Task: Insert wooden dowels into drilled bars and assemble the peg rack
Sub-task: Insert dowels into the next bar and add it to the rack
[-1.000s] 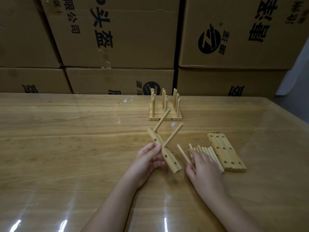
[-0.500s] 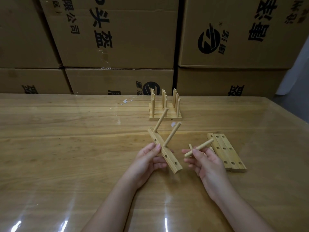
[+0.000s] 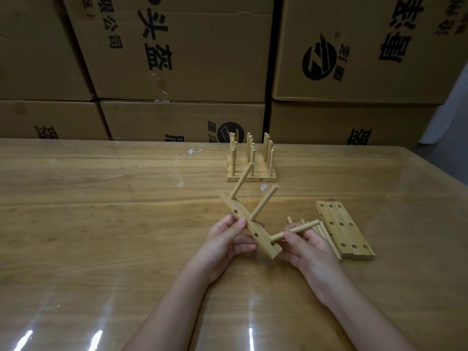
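My left hand grips a drilled wooden bar, held tilted above the table. Two dowels stand in its upper holes, one near the far end and one near the middle. My right hand pinches a third dowel, whose left tip sits at the bar's lowest hole. Loose dowels lie partly hidden behind my right hand. Three drilled bars lie side by side to the right. A finished peg rack stands further back.
The work lies on a glossy wooden table whose right edge runs diagonally. Stacked cardboard boxes form a wall directly behind the table. Small white scraps lie left of the rack.
My right hand lifted one dowel from the loose pile and brought it left, its tip now at the bar's lowest hole. My left hand kept the bar nearly still.
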`<move>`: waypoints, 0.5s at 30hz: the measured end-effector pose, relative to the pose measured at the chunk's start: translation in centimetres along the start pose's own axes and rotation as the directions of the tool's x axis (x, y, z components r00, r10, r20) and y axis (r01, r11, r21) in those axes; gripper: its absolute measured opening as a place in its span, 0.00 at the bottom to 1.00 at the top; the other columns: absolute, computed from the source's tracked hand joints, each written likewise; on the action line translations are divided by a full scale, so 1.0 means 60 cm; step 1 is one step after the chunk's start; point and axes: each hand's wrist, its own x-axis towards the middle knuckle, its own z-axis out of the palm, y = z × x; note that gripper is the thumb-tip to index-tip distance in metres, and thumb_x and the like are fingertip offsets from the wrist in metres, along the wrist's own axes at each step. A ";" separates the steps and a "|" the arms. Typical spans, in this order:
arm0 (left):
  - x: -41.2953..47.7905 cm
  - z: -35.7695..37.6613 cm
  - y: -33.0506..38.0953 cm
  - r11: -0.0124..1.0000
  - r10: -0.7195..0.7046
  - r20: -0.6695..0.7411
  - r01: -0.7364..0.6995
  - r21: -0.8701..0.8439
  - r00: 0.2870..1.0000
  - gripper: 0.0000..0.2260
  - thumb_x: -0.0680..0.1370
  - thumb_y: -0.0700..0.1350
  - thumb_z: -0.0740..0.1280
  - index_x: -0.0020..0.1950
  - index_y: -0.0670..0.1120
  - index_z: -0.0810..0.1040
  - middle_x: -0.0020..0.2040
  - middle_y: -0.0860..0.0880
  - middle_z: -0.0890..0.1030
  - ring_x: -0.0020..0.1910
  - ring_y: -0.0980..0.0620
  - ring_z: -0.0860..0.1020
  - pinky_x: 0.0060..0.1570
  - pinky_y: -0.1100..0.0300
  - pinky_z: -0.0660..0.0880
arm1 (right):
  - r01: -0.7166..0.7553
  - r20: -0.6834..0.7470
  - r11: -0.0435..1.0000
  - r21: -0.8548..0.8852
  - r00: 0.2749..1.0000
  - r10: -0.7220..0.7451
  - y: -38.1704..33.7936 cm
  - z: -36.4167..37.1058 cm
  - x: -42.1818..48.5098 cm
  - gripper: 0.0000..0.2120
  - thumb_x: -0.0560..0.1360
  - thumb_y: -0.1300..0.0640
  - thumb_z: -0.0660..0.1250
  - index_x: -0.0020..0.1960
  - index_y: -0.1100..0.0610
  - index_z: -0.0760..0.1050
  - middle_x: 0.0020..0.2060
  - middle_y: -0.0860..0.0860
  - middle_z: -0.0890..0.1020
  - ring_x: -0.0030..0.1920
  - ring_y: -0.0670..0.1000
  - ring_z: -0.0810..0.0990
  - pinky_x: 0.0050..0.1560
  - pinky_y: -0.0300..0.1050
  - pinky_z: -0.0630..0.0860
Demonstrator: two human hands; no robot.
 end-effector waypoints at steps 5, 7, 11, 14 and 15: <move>0.001 0.000 -0.002 1.000 0.004 -0.006 -0.004 0.008 1.000 0.16 0.75 0.46 0.65 0.58 0.38 0.73 0.51 0.40 0.83 0.41 0.49 0.84 0.39 0.60 0.80 | -0.010 -0.015 1.000 0.002 1.000 0.010 0.002 0.000 0.002 0.19 0.65 0.56 0.69 0.54 0.61 0.74 0.46 0.58 0.84 0.49 0.56 0.83 0.42 0.44 0.80; 0.001 0.000 -0.003 1.000 0.008 -0.013 -0.008 0.009 1.000 0.16 0.75 0.46 0.65 0.58 0.38 0.73 0.52 0.39 0.83 0.41 0.49 0.83 0.39 0.61 0.80 | -0.013 -0.006 1.000 0.004 1.000 0.013 0.002 0.001 0.003 0.19 0.66 0.56 0.69 0.55 0.62 0.74 0.45 0.58 0.84 0.49 0.57 0.83 0.41 0.44 0.80; 0.002 0.000 -0.003 1.000 0.016 -0.021 -0.015 0.012 1.000 0.16 0.74 0.47 0.66 0.58 0.38 0.74 0.53 0.40 0.83 0.42 0.49 0.83 0.39 0.61 0.80 | -0.019 0.025 1.000 0.008 1.000 0.019 0.001 -0.001 0.003 0.19 0.67 0.56 0.69 0.55 0.63 0.73 0.46 0.59 0.84 0.50 0.57 0.83 0.42 0.44 0.80; 0.002 -0.001 -0.003 1.000 0.024 -0.031 -0.024 0.005 0.999 0.15 0.75 0.47 0.66 0.56 0.40 0.75 0.52 0.41 0.83 0.42 0.49 0.83 0.39 0.61 0.80 | -0.037 0.062 0.999 0.003 0.997 0.037 0.002 -0.001 0.002 0.19 0.67 0.56 0.68 0.55 0.64 0.73 0.47 0.59 0.83 0.49 0.58 0.83 0.42 0.45 0.80; 0.002 -0.001 -0.004 1.000 0.027 -0.033 -0.027 0.004 0.999 0.14 0.75 0.47 0.65 0.56 0.40 0.75 0.52 0.41 0.83 0.42 0.49 0.84 0.39 0.61 0.80 | -0.043 0.069 0.999 -0.004 0.997 0.043 0.002 -0.001 0.002 0.19 0.67 0.56 0.68 0.55 0.64 0.72 0.47 0.59 0.84 0.49 0.58 0.83 0.42 0.45 0.80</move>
